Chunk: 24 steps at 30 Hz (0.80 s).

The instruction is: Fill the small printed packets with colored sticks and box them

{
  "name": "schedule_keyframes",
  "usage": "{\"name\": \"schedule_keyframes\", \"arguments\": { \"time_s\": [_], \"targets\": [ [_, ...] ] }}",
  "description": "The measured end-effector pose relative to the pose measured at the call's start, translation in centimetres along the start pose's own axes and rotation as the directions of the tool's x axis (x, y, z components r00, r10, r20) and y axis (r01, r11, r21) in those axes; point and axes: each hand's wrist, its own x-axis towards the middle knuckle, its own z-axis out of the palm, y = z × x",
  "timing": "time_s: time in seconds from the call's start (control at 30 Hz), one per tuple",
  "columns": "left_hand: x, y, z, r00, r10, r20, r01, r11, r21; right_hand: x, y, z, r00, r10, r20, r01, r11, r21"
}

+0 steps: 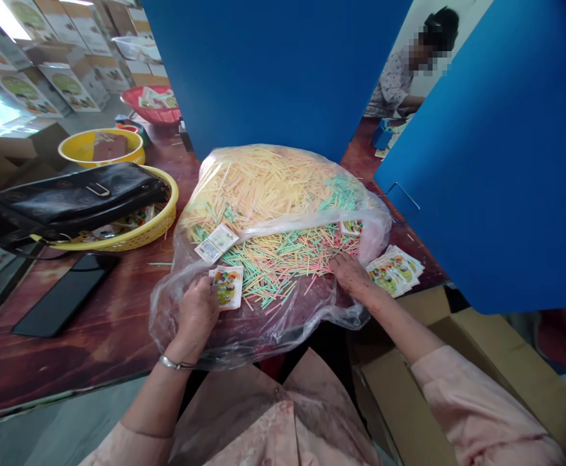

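A large clear plastic bag [283, 333] lies on the table, full of thin pastel sticks [283, 259] in yellow, green and pink. At the bag's left side my left hand [199, 307] is closed on a small printed packet [227, 288] with cartoon figures. My right hand [351, 275] reaches into the right of the sticks, its fingertips down among them; what they pinch, if anything, is hidden. Folded printed packets [216, 243] rest on the bag's left, and another packet [351, 227] sits inside at the right. Several more packets [394, 270] are stacked beside my right wrist.
A black phone [64, 294] and a yellow basket [159, 223] bearing a black handbag [79, 197] are on the left. Blue partitions [283, 71] stand behind and to the right. An open cardboard box [409, 388] is below right. Another person [394, 84] sits beyond the partition.
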Motion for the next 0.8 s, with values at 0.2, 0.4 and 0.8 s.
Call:
{"name": "schedule_keyframes", "arguments": {
  "time_s": [0.2, 0.4, 0.8],
  "targets": [
    [-0.8, 0.4, -0.2, 0.995, 0.081, -0.063, -0.078, 0.996, 0.054, 0.2, 0.2, 0.0, 1.000, 0.001, 0.024, -0.002, 1.000, 0.031],
    [-0.6, 0.2, -0.8, 0.970, 0.079, -0.231, -0.066, 0.996, 0.067, -0.1, 1.1, 0.4, 0.996, 0.063, -0.068, -0.046, 0.973, 0.226],
    [-1.4, 5.2, -1.0, 0.999, 0.011, -0.036, -0.033, 0.730, -0.682, -0.1, -2.3, 1.6, 0.852, 0.518, -0.082, -0.037, 0.217, 0.975]
  ]
}}
